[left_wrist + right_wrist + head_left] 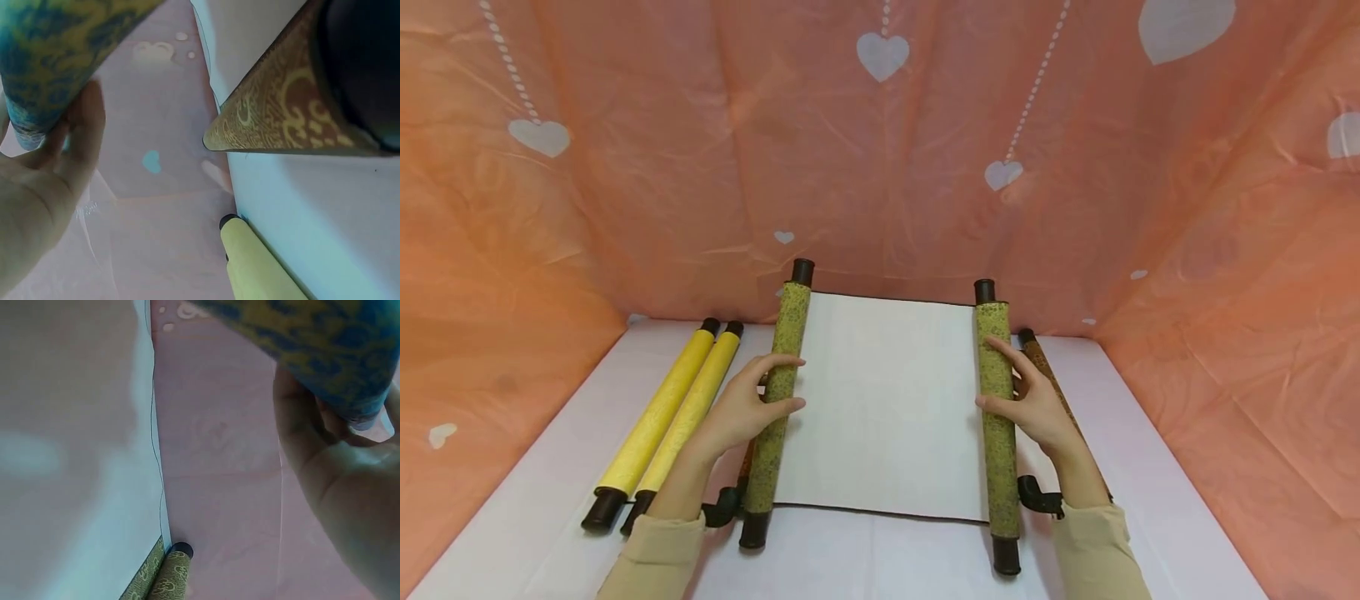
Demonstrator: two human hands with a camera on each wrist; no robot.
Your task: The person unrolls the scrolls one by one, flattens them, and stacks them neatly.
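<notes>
A partly unrolled scroll spans the middle of the head view, its white sheet (887,400) stretched between two green-gold patterned rolls with dark end caps. My left hand (739,410) grips the left roll (767,467), thumb and fingers around it. Around the right roll (1000,475) curl the fingers and thumb of my right hand (1037,408). Both wrist views show the rolls close up with a blue and gold pattern, the left roll (62,50) and the right roll (331,356). Both are raised over the table in those views.
Two yellow scrolls (655,417) with dark caps lie side by side on the white table (550,500) at the left. A brown patterned scroll (1047,362) lies behind the right hand, another brown roll (269,115) at the left. Pink-orange cloth (700,167) with hearts surrounds the table.
</notes>
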